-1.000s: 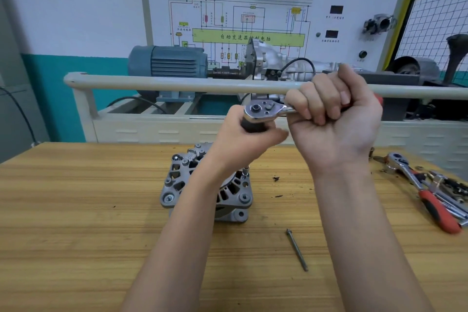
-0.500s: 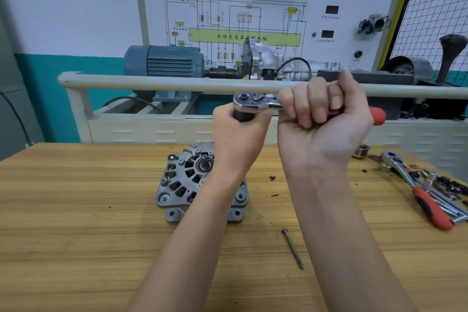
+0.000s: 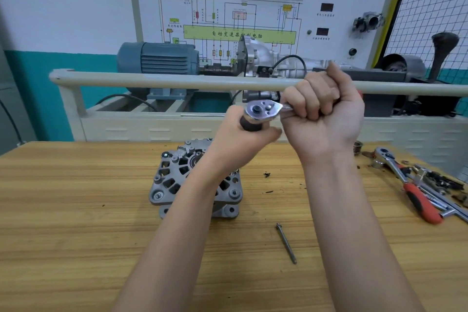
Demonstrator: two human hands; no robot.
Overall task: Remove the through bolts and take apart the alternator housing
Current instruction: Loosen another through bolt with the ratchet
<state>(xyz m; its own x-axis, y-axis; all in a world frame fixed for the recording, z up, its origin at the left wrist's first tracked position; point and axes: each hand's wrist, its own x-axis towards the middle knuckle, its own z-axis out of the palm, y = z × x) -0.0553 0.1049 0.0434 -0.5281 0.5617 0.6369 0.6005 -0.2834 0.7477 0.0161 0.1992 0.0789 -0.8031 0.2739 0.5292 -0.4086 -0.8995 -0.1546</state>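
Head view: both hands, left [image 3: 240, 137] and right [image 3: 326, 114], clamp a ratchet [image 3: 263, 109] above the alternator [image 3: 177, 180]; loose bolt [image 3: 286, 243] lies right of it.

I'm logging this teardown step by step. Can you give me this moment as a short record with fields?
left hand: closed on the dark socket under the ratchet head
right hand: closed on the ratchet handle
ratchet position: held up in the air, off the alternator
alternator: on the wooden table, housing still together
loose bolt: lying on the table, right of the alternator
second ratchet: red handle, far right, untouched
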